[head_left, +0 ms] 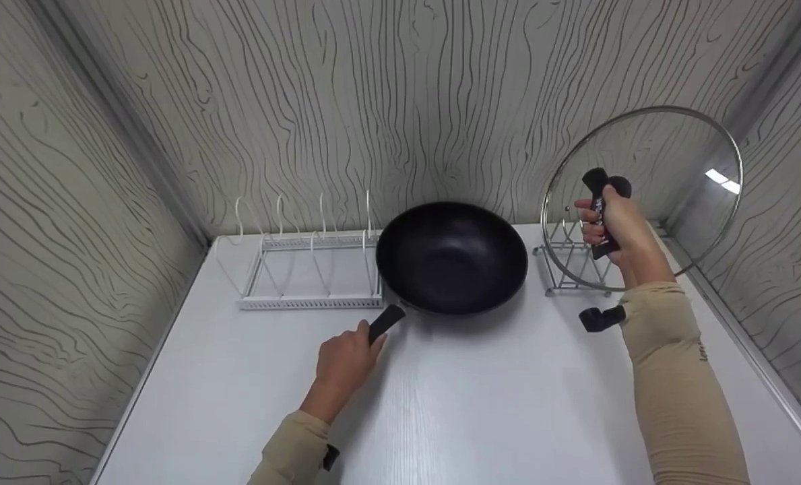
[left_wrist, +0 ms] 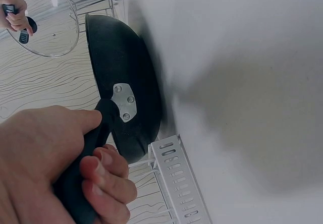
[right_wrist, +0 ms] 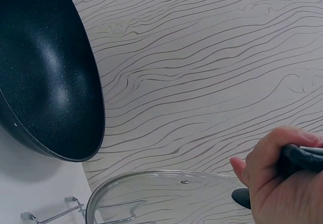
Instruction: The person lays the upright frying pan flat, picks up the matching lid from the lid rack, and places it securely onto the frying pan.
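My left hand (head_left: 346, 360) grips the black handle (head_left: 387, 323) of a dark wok (head_left: 451, 259). In the left wrist view, fingers and thumb wrap that handle, and a riveted metal plate (left_wrist: 125, 102) joins it to the wok's side. The wok's inside faces up, with its rim beside the white rack. At the right, my right hand (head_left: 626, 222) holds a large glass lid (head_left: 683, 168) by its black handle (head_left: 599, 202). This lid stands steeply tilted, overlapping a small wire rack (head_left: 555, 273) in the head view. Part of the handle is hidden behind the fingers.
A white rack (head_left: 309, 303) with several upright wire dividers stands left of the wok, along the back of the white table (head_left: 467, 404). Wood-patterned panels (head_left: 434, 101) enclose the table at the back and both sides.
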The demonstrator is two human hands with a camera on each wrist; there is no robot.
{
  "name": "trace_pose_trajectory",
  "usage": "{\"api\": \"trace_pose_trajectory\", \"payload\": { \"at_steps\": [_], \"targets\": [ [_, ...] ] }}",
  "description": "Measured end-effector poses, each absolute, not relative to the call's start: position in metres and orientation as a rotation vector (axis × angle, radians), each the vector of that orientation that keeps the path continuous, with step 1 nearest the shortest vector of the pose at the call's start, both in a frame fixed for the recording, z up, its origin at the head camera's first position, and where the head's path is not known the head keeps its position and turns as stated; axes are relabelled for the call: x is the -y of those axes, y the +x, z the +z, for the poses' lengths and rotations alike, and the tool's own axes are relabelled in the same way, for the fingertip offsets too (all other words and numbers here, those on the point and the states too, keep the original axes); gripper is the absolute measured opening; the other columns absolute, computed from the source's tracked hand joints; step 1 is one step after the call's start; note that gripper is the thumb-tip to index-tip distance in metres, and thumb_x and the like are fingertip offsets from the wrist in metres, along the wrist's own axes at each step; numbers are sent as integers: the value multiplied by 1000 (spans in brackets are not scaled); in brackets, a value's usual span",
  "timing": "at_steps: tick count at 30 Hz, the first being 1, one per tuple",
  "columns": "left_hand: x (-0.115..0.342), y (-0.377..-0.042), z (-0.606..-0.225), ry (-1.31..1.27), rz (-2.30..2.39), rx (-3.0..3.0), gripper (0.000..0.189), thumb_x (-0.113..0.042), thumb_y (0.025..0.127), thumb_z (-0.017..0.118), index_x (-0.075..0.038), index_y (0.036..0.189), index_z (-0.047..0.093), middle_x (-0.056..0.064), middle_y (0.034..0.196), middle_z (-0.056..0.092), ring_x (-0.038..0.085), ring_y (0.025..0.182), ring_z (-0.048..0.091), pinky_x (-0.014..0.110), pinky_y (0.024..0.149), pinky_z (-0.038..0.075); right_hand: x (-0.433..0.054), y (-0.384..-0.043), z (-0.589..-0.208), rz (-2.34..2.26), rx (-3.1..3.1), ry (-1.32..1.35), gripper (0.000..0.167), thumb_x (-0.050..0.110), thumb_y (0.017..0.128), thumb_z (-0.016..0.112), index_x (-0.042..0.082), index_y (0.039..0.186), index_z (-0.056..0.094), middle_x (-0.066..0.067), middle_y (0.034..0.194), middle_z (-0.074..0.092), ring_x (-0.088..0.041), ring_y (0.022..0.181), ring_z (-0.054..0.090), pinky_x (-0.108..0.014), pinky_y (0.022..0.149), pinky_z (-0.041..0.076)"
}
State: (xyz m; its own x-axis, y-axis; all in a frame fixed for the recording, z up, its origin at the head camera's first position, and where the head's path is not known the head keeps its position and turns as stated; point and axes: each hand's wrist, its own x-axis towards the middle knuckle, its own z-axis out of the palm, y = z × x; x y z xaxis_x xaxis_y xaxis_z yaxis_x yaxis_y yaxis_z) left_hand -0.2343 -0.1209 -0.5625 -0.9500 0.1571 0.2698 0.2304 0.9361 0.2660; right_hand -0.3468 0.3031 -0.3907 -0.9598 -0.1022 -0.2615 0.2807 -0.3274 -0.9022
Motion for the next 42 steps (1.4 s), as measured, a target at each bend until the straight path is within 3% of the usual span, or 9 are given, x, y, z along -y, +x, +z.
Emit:
{"api": "trace_pose_trajectory", "payload": {
  "at_steps": [42],
  "targets": [
    [120,-233,-562,-306,-403,2829,33,-34,102,66,-4,90,59,8,60,59,21,48,57,37,44,44,-280,-357,-403,-2337,-1633,250,51,43,113,15,0,120,43,8,62,44,-2,44,36,-18,42,36]
  ]
}}
